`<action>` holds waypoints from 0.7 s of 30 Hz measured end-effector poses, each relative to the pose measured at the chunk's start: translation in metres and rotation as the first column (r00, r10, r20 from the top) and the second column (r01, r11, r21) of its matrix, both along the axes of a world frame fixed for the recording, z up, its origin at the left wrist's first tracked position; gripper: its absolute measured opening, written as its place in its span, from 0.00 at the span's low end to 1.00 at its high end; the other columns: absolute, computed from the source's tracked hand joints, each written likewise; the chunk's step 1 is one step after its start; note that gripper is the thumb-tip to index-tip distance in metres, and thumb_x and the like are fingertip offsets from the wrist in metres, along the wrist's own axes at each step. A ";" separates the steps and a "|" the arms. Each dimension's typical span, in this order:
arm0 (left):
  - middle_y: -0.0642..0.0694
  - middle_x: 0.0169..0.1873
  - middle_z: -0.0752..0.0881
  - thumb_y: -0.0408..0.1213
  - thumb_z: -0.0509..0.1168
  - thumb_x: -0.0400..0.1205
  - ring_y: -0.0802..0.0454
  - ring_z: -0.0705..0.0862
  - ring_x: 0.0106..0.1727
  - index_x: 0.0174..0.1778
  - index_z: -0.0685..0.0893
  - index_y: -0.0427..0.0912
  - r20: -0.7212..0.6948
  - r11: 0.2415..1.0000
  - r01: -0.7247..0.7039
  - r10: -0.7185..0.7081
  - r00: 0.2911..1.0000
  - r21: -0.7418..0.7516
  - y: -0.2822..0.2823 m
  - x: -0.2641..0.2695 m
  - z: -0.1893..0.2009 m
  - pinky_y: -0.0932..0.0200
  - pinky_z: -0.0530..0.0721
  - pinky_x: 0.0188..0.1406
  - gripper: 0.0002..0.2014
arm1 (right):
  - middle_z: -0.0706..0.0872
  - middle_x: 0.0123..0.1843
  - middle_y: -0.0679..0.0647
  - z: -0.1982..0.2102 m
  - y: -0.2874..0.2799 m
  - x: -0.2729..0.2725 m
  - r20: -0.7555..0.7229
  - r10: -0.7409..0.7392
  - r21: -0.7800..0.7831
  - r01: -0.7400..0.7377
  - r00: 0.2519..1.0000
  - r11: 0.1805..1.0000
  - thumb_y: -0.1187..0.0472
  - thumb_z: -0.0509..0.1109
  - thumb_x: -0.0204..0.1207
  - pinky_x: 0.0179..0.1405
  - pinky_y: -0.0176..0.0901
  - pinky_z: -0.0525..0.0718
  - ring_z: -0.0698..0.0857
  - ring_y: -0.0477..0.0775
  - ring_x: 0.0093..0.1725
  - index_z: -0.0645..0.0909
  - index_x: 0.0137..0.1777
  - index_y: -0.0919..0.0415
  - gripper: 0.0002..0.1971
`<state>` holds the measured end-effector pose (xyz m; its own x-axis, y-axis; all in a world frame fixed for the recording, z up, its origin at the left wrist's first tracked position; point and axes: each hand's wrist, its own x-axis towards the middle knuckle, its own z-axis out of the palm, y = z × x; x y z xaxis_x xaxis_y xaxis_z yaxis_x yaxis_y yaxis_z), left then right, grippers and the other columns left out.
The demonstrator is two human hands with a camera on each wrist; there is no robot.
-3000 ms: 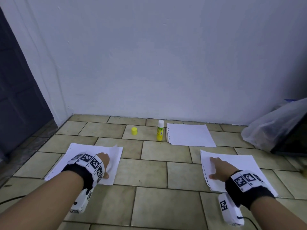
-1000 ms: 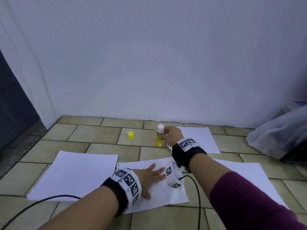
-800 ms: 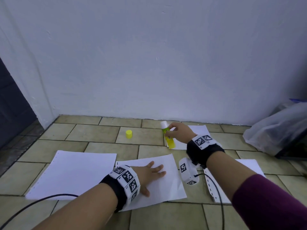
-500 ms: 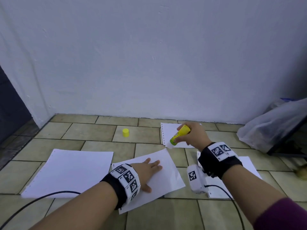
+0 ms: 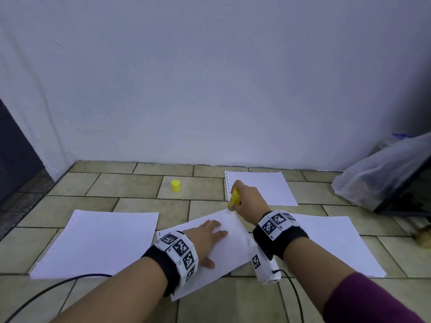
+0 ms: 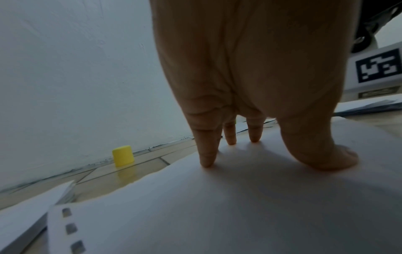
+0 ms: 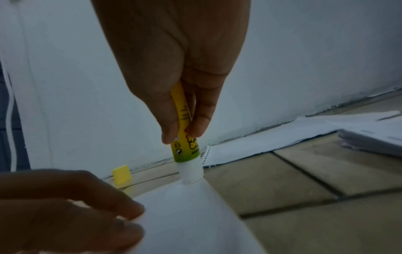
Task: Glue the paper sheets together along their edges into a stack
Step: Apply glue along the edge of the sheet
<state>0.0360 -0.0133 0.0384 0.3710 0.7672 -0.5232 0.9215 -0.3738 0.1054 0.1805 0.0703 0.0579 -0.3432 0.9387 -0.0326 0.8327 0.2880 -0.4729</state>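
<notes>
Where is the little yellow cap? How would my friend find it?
Look along the white wall to the tiled floor below. The yellow cap stands alone on a tile, left of the far paper sheet. It's the only small yellow cylinder nobody is holding.

Bare room corner, likely home: tiled floor [image 5: 130, 201], painted white wall [image 5: 210, 78], dark doorway [image 5: 14, 155].

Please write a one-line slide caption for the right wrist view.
Right hand presses the glue stick onto the far corner of a paper sheet steadied by the left hand.
</notes>
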 end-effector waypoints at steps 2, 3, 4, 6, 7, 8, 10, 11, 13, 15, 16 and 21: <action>0.46 0.84 0.45 0.47 0.69 0.80 0.44 0.56 0.82 0.85 0.49 0.48 0.014 1.000 -0.012 0.011 1.000 0.012 0.000 0.000 0.000 0.47 0.68 0.76 0.44 | 0.85 0.54 0.61 0.004 -0.001 0.003 0.023 0.025 -0.019 -0.025 0.999 1.000 0.68 0.71 0.73 0.50 0.48 0.81 0.82 0.62 0.54 0.73 0.60 0.64 0.16; 0.46 0.83 0.46 0.47 0.70 0.80 0.44 0.58 0.81 0.85 0.51 0.48 0.025 1.000 -0.018 0.018 1.000 0.019 0.000 0.000 0.001 0.47 0.69 0.74 0.43 | 0.85 0.53 0.61 0.007 -0.003 0.006 0.044 0.041 -0.027 -0.040 0.998 0.999 0.68 0.70 0.73 0.48 0.47 0.80 0.82 0.61 0.53 0.73 0.60 0.64 0.16; 0.46 0.83 0.47 0.47 0.71 0.79 0.44 0.60 0.81 0.84 0.52 0.48 0.032 0.999 -0.023 0.022 0.999 0.023 0.000 0.001 0.001 0.47 0.70 0.74 0.42 | 0.84 0.53 0.61 0.010 -0.006 0.009 0.067 0.061 -0.032 -0.059 0.996 0.998 0.68 0.70 0.74 0.46 0.46 0.79 0.81 0.60 0.51 0.73 0.60 0.64 0.16; 0.46 0.83 0.49 0.47 0.71 0.79 0.44 0.61 0.80 0.83 0.54 0.49 0.032 0.999 -0.022 0.021 0.999 0.028 0.000 0.001 0.001 0.47 0.71 0.73 0.41 | 0.84 0.53 0.60 0.014 -0.015 0.019 0.103 0.098 -0.044 -0.094 0.990 0.995 0.66 0.72 0.73 0.41 0.43 0.77 0.78 0.56 0.47 0.73 0.59 0.62 0.16; 0.46 0.83 0.49 0.47 0.71 0.79 0.44 0.62 0.80 0.83 0.54 0.49 0.028 0.999 -0.017 0.016 0.999 0.029 0.000 0.001 0.000 0.46 0.72 0.73 0.41 | 0.84 0.53 0.60 0.014 -0.021 0.024 0.111 0.111 -0.056 -0.105 0.988 0.993 0.66 0.72 0.73 0.40 0.42 0.76 0.78 0.56 0.47 0.73 0.58 0.61 0.16; 0.46 0.83 0.49 0.47 0.71 0.79 0.44 0.62 0.80 0.83 0.54 0.49 0.027 1.000 -0.011 0.010 1.000 0.029 0.001 0.000 0.000 0.46 0.72 0.73 0.41 | 0.84 0.52 0.59 0.014 -0.027 0.030 0.117 0.121 -0.067 -0.113 0.986 0.991 0.66 0.73 0.73 0.39 0.42 0.77 0.79 0.56 0.47 0.73 0.57 0.60 0.15; 0.46 0.83 0.50 0.47 0.71 0.78 0.44 0.61 0.80 0.82 0.55 0.49 0.032 1.000 0.000 -0.001 0.999 0.031 0.002 0.000 -0.002 0.47 0.72 0.73 0.41 | 0.84 0.51 0.58 0.014 -0.039 0.041 0.137 0.133 -0.082 -0.123 0.982 0.989 0.66 0.73 0.72 0.38 0.42 0.77 0.80 0.57 0.47 0.72 0.53 0.56 0.15; 0.45 0.82 0.51 0.47 0.72 0.78 0.44 0.61 0.80 0.82 0.56 0.50 0.035 0.999 0.004 -0.005 0.999 0.035 0.002 0.000 -0.003 0.47 0.71 0.73 0.40 | 0.84 0.51 0.57 0.014 -0.044 0.046 0.145 0.140 -0.086 -0.128 0.979 0.988 0.66 0.74 0.72 0.39 0.42 0.77 0.80 0.56 0.47 0.70 0.51 0.55 0.15; 0.44 0.81 0.54 0.47 0.72 0.77 0.43 0.59 0.80 0.80 0.59 0.51 0.029 0.999 0.023 -0.024 0.999 0.044 0.004 0.000 -0.002 0.45 0.71 0.73 0.39 | 0.84 0.51 0.56 0.013 -0.052 0.053 0.150 0.156 -0.092 -0.143 0.976 0.985 0.65 0.74 0.72 0.40 0.41 0.75 0.78 0.54 0.47 0.69 0.48 0.53 0.16; 0.44 0.79 0.57 0.48 0.72 0.77 0.42 0.60 0.78 0.79 0.60 0.52 -0.003 0.997 0.055 -0.055 0.998 0.057 0.005 0.001 0.001 0.44 0.72 0.71 0.38 | 0.85 0.50 0.56 0.012 -0.058 0.058 0.152 0.177 -0.109 -0.162 0.972 0.981 0.66 0.75 0.71 0.39 0.38 0.74 0.78 0.53 0.46 0.69 0.48 0.53 0.17; 0.44 0.78 0.58 0.49 0.72 0.76 0.42 0.60 0.77 0.79 0.61 0.53 -0.022 0.996 0.069 -0.068 0.997 0.062 0.007 0.001 0.003 0.44 0.74 0.69 0.38 | 0.84 0.49 0.56 0.013 -0.059 0.060 0.151 0.190 -0.120 -0.172 0.970 0.978 0.66 0.75 0.70 0.37 0.37 0.74 0.78 0.53 0.46 0.69 0.48 0.53 0.17; 0.45 0.75 0.63 0.55 0.70 0.77 0.44 0.63 0.76 0.79 0.62 0.57 -0.064 0.996 0.081 -0.078 0.995 0.038 0.012 0.001 0.009 0.44 0.76 0.66 0.36 | 0.80 0.37 0.46 0.024 -0.056 0.072 -0.007 0.120 -0.094 -0.120 0.993 0.988 0.66 0.82 0.60 0.31 0.32 0.75 0.77 0.44 0.35 0.76 0.42 0.54 0.17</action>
